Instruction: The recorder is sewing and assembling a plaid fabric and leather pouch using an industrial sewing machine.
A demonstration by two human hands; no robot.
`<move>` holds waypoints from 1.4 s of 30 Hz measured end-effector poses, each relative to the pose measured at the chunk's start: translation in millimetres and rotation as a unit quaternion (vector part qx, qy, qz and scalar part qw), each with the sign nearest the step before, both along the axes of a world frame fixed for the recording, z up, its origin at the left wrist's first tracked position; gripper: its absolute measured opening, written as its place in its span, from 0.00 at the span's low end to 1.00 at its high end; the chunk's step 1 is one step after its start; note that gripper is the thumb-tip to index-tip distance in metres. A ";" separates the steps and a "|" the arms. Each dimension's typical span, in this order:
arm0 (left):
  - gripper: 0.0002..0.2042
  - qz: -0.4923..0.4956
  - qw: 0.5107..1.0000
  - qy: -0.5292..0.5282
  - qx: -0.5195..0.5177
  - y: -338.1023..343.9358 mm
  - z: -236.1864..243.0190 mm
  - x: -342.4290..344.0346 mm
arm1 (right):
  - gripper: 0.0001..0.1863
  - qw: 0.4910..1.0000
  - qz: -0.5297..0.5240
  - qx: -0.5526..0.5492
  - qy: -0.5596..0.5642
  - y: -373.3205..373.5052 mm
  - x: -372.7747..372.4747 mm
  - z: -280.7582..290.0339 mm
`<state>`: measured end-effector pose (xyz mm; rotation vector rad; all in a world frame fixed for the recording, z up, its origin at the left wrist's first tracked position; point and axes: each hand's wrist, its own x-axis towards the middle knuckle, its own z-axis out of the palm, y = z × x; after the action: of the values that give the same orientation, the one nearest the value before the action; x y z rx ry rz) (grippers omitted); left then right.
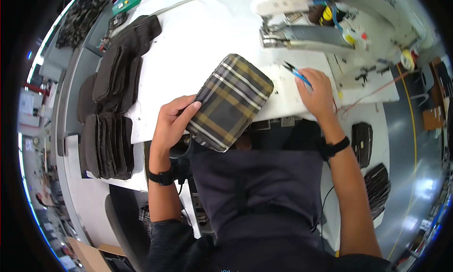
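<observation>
A plaid pouch [231, 102] in black, olive and white, with rounded corners, is tilted over the front edge of the white table. My left hand [177, 118] grips its left edge, thumb on the upper face and fingers mostly hidden behind it. To the right of the pouch and apart from it, my right hand [315, 92] is closed around blue-handled thread snips [300, 76]. Their dark blades point up and to the left, just above the tabletop. Both wrists wear black bands.
Stacks of dark fabric pieces [107, 144] line the table's left side. A sewing machine [306, 33] stands at the back right. More dark pieces [362, 144] lie on a surface to the right. The white tabletop [198, 40] stretches behind the pouch.
</observation>
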<state>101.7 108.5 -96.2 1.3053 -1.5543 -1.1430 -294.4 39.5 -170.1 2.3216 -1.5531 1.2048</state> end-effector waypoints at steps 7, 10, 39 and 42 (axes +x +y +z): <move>0.08 -0.141 0.986 -0.081 -0.035 35.1 33.6 -9.4 | 0.15 0.884 0.165 0.177 -0.401 53.0 51.2 41.7; 0.09 -0.140 0.988 -0.066 -0.014 34.6 35.4 -13.0 | 0.12 0.832 0.257 0.283 -0.402 68.4 65.2 67.9; 0.31 -0.056 0.887 0.178 0.423 72.1 14.4 -35.1 | 0.09 0.932 0.181 0.162 -0.267 121.9 83.4 84.8; 0.21 -0.111 0.856 0.271 0.426 74.7 -12.8 -32.7 | 0.09 0.945 0.200 0.079 -0.248 121.2 90.4 84.3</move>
<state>69.1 183.2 -109.0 1.1489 -0.7754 -2.2797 -204.0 160.8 -85.8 2.6738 -1.3692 1.9528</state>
